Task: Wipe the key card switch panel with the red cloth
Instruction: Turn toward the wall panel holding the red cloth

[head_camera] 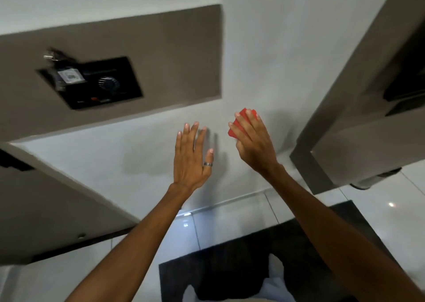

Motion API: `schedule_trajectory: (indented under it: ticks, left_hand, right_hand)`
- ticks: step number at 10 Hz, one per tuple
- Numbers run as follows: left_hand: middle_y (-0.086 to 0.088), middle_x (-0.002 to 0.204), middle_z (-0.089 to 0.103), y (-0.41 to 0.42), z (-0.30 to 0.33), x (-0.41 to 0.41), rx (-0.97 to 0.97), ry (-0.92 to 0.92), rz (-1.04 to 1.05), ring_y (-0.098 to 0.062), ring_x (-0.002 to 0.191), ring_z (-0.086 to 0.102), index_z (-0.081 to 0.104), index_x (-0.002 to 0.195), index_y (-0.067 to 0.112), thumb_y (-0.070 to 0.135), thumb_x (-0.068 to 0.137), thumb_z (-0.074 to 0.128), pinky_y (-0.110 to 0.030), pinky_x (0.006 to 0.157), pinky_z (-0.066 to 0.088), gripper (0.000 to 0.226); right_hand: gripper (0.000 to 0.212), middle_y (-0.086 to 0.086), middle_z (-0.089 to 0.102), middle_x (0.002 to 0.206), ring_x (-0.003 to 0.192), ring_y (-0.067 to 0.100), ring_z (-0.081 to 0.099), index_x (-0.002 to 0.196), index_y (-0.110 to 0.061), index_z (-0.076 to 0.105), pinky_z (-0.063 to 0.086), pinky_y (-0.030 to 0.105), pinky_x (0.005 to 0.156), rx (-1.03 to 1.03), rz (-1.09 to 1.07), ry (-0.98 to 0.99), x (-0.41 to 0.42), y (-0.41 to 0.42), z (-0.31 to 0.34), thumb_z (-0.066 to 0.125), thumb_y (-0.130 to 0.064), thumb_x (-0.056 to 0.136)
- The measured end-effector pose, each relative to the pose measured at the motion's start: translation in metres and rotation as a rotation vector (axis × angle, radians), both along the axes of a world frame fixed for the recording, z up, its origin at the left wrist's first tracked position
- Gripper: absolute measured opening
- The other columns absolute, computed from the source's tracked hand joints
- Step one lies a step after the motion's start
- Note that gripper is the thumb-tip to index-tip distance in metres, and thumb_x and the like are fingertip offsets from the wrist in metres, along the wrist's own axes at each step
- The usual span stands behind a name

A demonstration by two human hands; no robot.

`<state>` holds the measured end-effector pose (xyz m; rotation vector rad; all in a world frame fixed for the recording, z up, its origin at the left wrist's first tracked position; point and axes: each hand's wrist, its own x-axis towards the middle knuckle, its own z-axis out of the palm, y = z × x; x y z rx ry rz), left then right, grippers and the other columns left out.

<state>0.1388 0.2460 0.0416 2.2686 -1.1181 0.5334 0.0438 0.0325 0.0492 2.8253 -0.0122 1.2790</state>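
The right hand (251,140) was raised before the white wall (264,48), its fingers laid flat over the folded red cloth (239,123) and holding it against the palm. The left hand (192,156) was beside it, empty, fingers spread and straight, a ring (207,164) on the thumb.

The black switch panel (92,82) sat well up and to the left of both hands, set in a grey-brown board (161,55), with a key card and what looked like keys hanging from its slot at the upper left corner. The cloth was well apart from the panel, so the wiping had likely not begun; the step in hand seemed to be the reach.

The next move would call for carrying the cloth up and leftward onto the panel face, working around the card.

A pale label showed on the card, but motion blur left no writing readable.
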Motion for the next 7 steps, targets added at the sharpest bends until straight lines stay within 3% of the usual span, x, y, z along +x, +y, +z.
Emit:
schedule_trajectory:
  ticks: [1, 2, 3, 4, 6, 7]
  left_hand:
    - [-0.011, 0.172, 0.025, -0.047, -0.014, -0.02, 0.086, 0.036, -0.025, -0.03, 0.164, 0.009, 0.034, 0.162, 0.013, 0.038, 0.107, 0.048, -0.046, 0.135, 0.005, 0.062]
    - [-0.014, 0.172, 0.023, -0.121, -0.044, -0.064, 0.257, 0.145, -0.089, -0.034, 0.163, 0.009, 0.034, 0.162, 0.011, 0.037, 0.106, 0.046, -0.052, 0.134, 0.012, 0.063]
    - [-0.015, 0.174, 0.019, -0.174, -0.063, -0.086, 0.41, 0.205, -0.13, -0.035, 0.163, 0.006, 0.031, 0.163, 0.011, 0.036, 0.108, 0.047, -0.054, 0.133, 0.012, 0.063]
    - [-0.013, 0.176, 0.009, -0.235, -0.081, -0.106, 0.613, 0.26, -0.143, -0.032, 0.164, -0.004, 0.025, 0.165, 0.015, 0.041, 0.109, 0.043, -0.049, 0.135, 0.004, 0.064]
    - [-0.01, 0.177, 0.0, -0.271, -0.098, -0.119, 0.75, 0.247, -0.157, -0.031, 0.163, -0.009, 0.014, 0.168, 0.017, 0.051, 0.111, 0.03, -0.049, 0.135, 0.0, 0.069]
    - [-0.01, 0.176, -0.004, -0.274, -0.091, -0.127, 0.708, 0.196, -0.123, -0.031, 0.163, -0.011, 0.01, 0.169, 0.017, 0.055, 0.11, 0.023, -0.049, 0.134, -0.002, 0.072]
  right_hand:
    - [0.051, 0.02, 0.059, 0.153, 0.151, 0.045, 0.048, 0.14, -0.002, 0.067, 0.045, 0.067, 0.121, 0.111, -0.049, 0.131, -0.047, -0.045, -0.025, 0.064, 0.009, 0.09]
    - [0.054, 0.024, 0.052, 0.159, 0.154, 0.048, 0.042, 0.146, 0.002, 0.06, 0.039, 0.069, 0.125, 0.331, -0.241, 0.315, -0.121, -0.132, -0.057, 0.07, 0.005, 0.092]
    - [0.058, 0.017, 0.035, 0.172, 0.165, 0.038, 0.021, 0.16, -0.003, 0.042, 0.019, 0.057, 0.138, 0.524, -0.413, 0.464, -0.15, -0.197, -0.073, 0.064, -0.011, 0.106]
    - [0.063, 0.011, 0.001, 0.181, 0.169, 0.029, -0.005, 0.171, -0.011, 0.009, -0.002, 0.05, 0.14, 0.637, -0.543, 0.774, -0.166, -0.261, -0.102, 0.033, -0.037, 0.119]
    - [0.066, 0.01, -0.004, 0.181, 0.169, 0.03, -0.008, 0.171, -0.011, -0.003, -0.001, 0.055, 0.139, 0.636, -0.545, 1.015, -0.162, -0.293, -0.13, 0.018, -0.045, 0.118]
    - [0.07, 0.012, -0.007, 0.181, 0.169, 0.031, -0.009, 0.171, -0.01, -0.005, -0.001, 0.057, 0.139, 0.634, -0.551, 0.977, -0.167, -0.289, -0.126, 0.019, -0.048, 0.117]
